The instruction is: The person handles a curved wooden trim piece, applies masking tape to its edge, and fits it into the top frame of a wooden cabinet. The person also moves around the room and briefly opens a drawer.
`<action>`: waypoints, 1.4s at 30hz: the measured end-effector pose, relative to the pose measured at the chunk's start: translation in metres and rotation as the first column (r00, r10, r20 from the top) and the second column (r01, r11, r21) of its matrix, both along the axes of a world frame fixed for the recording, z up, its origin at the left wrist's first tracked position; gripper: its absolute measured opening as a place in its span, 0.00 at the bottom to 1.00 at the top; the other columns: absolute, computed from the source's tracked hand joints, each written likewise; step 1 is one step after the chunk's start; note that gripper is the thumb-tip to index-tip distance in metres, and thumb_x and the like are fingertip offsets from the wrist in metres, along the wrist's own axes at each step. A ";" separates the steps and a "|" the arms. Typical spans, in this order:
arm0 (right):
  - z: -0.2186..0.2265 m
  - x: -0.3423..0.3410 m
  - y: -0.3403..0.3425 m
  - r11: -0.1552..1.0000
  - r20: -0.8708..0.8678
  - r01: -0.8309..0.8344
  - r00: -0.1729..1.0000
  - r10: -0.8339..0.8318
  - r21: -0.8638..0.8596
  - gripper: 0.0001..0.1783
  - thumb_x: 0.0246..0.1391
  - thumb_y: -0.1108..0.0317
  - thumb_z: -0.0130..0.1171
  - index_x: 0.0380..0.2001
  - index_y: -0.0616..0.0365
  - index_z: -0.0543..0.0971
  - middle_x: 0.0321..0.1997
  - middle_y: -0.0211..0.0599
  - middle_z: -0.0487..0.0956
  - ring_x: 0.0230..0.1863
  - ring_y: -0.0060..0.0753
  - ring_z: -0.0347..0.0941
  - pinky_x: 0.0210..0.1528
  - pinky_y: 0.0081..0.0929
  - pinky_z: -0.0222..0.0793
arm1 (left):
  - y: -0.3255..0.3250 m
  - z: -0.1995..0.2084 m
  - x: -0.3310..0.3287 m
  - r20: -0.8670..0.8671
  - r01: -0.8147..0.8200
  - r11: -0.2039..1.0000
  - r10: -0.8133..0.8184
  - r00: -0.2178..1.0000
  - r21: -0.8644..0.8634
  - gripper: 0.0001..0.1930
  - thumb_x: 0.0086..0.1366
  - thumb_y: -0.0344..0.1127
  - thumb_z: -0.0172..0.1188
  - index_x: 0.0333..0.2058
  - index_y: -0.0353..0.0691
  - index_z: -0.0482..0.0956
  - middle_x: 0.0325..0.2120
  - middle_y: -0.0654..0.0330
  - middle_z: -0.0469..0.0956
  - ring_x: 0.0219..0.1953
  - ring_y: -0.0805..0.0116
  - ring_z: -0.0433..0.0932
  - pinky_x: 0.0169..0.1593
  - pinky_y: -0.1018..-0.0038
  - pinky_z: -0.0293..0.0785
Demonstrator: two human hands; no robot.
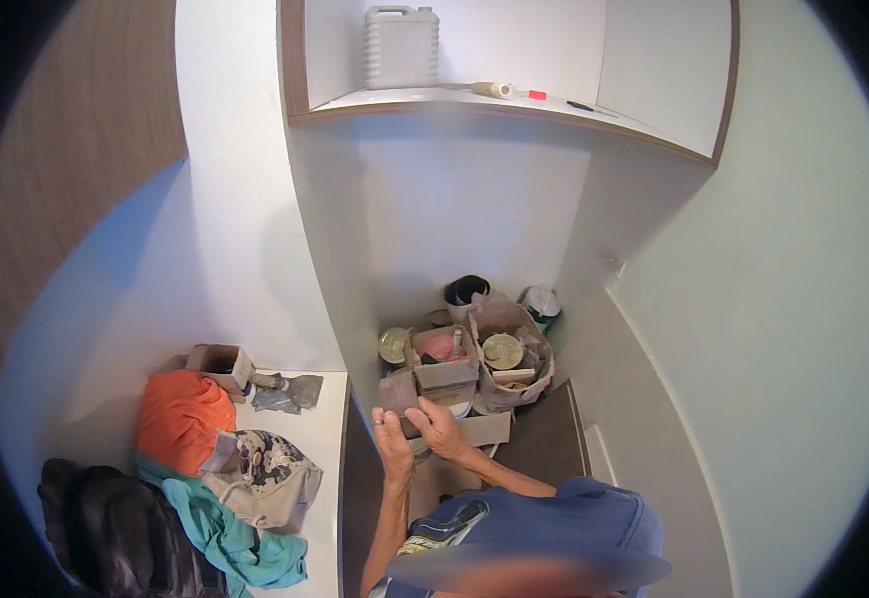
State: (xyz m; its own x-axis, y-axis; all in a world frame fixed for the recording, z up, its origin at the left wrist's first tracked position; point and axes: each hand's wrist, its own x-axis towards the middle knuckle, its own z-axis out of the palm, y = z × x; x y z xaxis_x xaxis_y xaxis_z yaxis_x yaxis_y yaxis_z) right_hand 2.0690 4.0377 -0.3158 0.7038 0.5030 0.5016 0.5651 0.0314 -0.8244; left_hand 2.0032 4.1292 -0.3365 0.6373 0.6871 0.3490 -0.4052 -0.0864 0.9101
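Brown, matt and flat-faced: the slab (399,393) sits between the two hands; from my remote station I cannot settle whether it is wood, card or an abrasive block. Position: low centre of the head view, at the fingertips, on the far side of the palms from the wearer's body.

Axis: I read the longer side as running away from the wearer, near end among the fingers, far end leaning slightly to the left. Foreshortening makes this reading a tentative one.

Left hand (395,450): raised, fingers narrowed on the slab's near left part; thumb not resolved. Right hand (441,433): comes in from the right, fingers narrowed on the near right edge. Neither is clearly nearer; I log both as in contact, one on each side. The far end shows free of fingers.

Key relation, my judgement: slab ahead of the palms, gripped by its near part, so any tilt would pivot about the fingertips and swing the far end.

Surroundings: the small carton (446,375) lies beyond and to the right of the slab, holding a pink item (438,346). The slab's far end appears close to it; whether they touch I cannot tell. A round tin (393,345) stands beyond the slab, just left of that carton. The larger carton (499,401) is further right, well apart from the left hand.
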 end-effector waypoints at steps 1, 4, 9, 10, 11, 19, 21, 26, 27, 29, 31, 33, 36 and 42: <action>0.001 -0.002 0.000 1.000 -0.015 -0.002 1.000 0.002 0.005 0.22 0.68 0.56 0.55 0.29 0.66 0.69 0.22 0.50 0.62 0.24 0.33 0.57 0.28 0.40 0.60 | -0.003 0.003 -0.002 -0.020 -0.018 1.000 0.019 1.000 0.014 0.18 0.79 0.44 0.43 0.41 0.31 0.68 0.32 0.56 0.68 0.36 0.65 0.66 0.41 0.65 0.66; 0.002 -0.007 0.003 0.999 -0.027 0.018 1.000 -0.016 0.040 0.22 0.68 0.57 0.55 0.28 0.65 0.68 0.22 0.48 0.60 0.26 0.28 0.57 0.27 0.38 0.59 | -0.007 0.011 -0.006 -0.005 -0.099 0.992 0.100 0.995 0.073 0.19 0.78 0.44 0.42 0.41 0.30 0.71 0.33 0.55 0.72 0.36 0.64 0.69 0.42 0.65 0.68; -0.009 -0.008 0.016 0.989 -0.134 -0.113 0.983 0.125 0.097 0.23 0.70 0.55 0.53 0.25 0.60 0.67 0.23 0.30 0.60 0.29 0.24 0.57 0.29 0.33 0.59 | -0.001 0.006 -0.013 0.043 -0.114 0.992 0.112 0.993 0.056 0.20 0.78 0.43 0.44 0.51 0.30 0.73 0.40 0.55 0.77 0.44 0.66 0.74 0.49 0.68 0.72; -0.012 -0.008 0.017 0.986 -0.202 -0.150 0.966 0.162 0.076 0.22 0.70 0.55 0.53 0.26 0.61 0.69 0.23 0.31 0.63 0.29 0.25 0.59 0.31 0.35 0.62 | 0.000 0.002 -0.015 0.015 -0.166 0.984 0.165 0.986 0.072 0.21 0.79 0.43 0.44 0.53 0.29 0.73 0.42 0.54 0.79 0.45 0.65 0.75 0.50 0.69 0.72; -0.016 -0.007 0.020 0.990 -0.195 -0.136 0.971 0.138 0.026 0.21 0.70 0.56 0.52 0.28 0.61 0.72 0.24 0.32 0.67 0.31 0.27 0.61 0.33 0.36 0.64 | 0.003 -0.004 -0.021 -0.087 -0.175 0.983 0.179 0.980 0.053 0.22 0.79 0.43 0.44 0.55 0.27 0.72 0.46 0.51 0.79 0.47 0.63 0.75 0.53 0.68 0.71; -0.054 -0.034 0.040 0.799 -0.256 -0.601 0.771 0.583 0.012 0.21 0.71 0.56 0.50 0.31 0.64 0.76 0.25 0.31 0.72 0.29 0.23 0.63 0.32 0.29 0.64 | -0.012 -0.043 -0.088 -0.231 -0.424 0.893 0.385 0.894 -0.153 0.14 0.78 0.42 0.46 0.39 0.36 0.69 0.32 0.64 0.64 0.39 0.73 0.63 0.45 0.71 0.64; -0.062 -0.037 0.041 0.738 -0.287 -0.675 0.709 0.644 -0.010 0.20 0.71 0.56 0.50 0.32 0.64 0.76 0.24 0.31 0.72 0.29 0.22 0.63 0.31 0.29 0.63 | -0.023 -0.045 -0.098 -0.298 -0.508 0.852 0.456 0.838 -0.124 0.13 0.79 0.41 0.46 0.36 0.38 0.66 0.30 0.66 0.59 0.36 0.75 0.58 0.41 0.71 0.62; -0.078 -0.032 0.040 0.539 -0.418 -0.837 0.524 0.742 -0.093 0.21 0.70 0.56 0.50 0.34 0.65 0.77 0.23 0.30 0.71 0.28 0.21 0.63 0.30 0.29 0.63 | -0.060 -0.050 -0.096 -0.375 -0.734 0.671 0.658 0.653 -0.103 0.11 0.78 0.38 0.46 0.37 0.38 0.67 0.29 0.67 0.60 0.36 0.76 0.60 0.40 0.72 0.63; -0.080 -0.030 0.039 0.495 -0.421 -0.862 0.492 0.762 -0.112 0.21 0.70 0.56 0.50 0.34 0.65 0.77 0.23 0.29 0.71 0.28 0.21 0.63 0.30 0.29 0.63 | -0.065 -0.051 -0.095 -0.372 -0.778 0.620 0.702 0.607 -0.102 0.11 0.78 0.38 0.46 0.36 0.38 0.68 0.29 0.67 0.60 0.35 0.76 0.60 0.39 0.72 0.64; -0.082 -0.031 0.040 0.466 -0.456 -0.882 0.445 0.771 -0.072 0.21 0.70 0.55 0.51 0.36 0.66 0.79 0.23 0.30 0.70 0.29 0.21 0.64 0.30 0.29 0.63 | -0.070 -0.053 -0.095 -0.323 -0.766 0.620 0.699 0.638 -0.172 0.11 0.78 0.38 0.47 0.36 0.38 0.68 0.29 0.67 0.61 0.35 0.76 0.60 0.39 0.73 0.64; -0.083 -0.034 0.043 0.425 -0.442 -0.902 0.412 0.797 -0.075 0.21 0.70 0.55 0.51 0.36 0.65 0.79 0.24 0.30 0.71 0.29 0.21 0.64 0.30 0.29 0.63 | -0.073 -0.053 -0.104 -0.402 -0.767 0.625 0.671 0.623 -0.144 0.11 0.77 0.39 0.48 0.39 0.36 0.70 0.32 0.62 0.66 0.38 0.71 0.65 0.42 0.70 0.66; -0.082 -0.038 0.051 0.371 -0.424 -0.926 0.367 0.828 -0.076 0.21 0.70 0.55 0.51 0.35 0.65 0.78 0.23 0.29 0.70 0.29 0.21 0.63 0.30 0.28 0.63 | -0.072 -0.052 -0.124 -0.606 -0.749 0.660 0.573 0.552 -0.057 0.15 0.76 0.42 0.50 0.45 0.33 0.73 0.38 0.50 0.77 0.44 0.60 0.75 0.49 0.63 0.71; -0.082 -0.043 0.067 0.233 -0.427 -0.967 0.255 0.868 -0.103 0.21 0.70 0.56 0.51 0.32 0.64 0.77 0.23 0.28 0.69 0.29 0.20 0.62 0.30 0.28 0.62 | -0.079 -0.050 -0.152 -0.618 -0.724 0.683 0.530 0.580 -0.094 0.12 0.75 0.40 0.52 0.39 0.36 0.73 0.34 0.54 0.76 0.39 0.69 0.74 0.43 0.68 0.71; -0.082 -0.086 0.074 0.015 -0.415 -0.990 0.074 0.907 -0.143 0.21 0.72 0.57 0.49 0.29 0.63 0.75 0.24 0.26 0.68 0.29 0.19 0.61 0.29 0.26 0.60 | -0.108 -0.058 -0.189 -0.450 -0.789 0.524 0.649 0.614 -0.320 0.08 0.71 0.37 0.61 0.39 0.39 0.75 0.34 0.69 0.76 0.38 0.78 0.72 0.44 0.74 0.72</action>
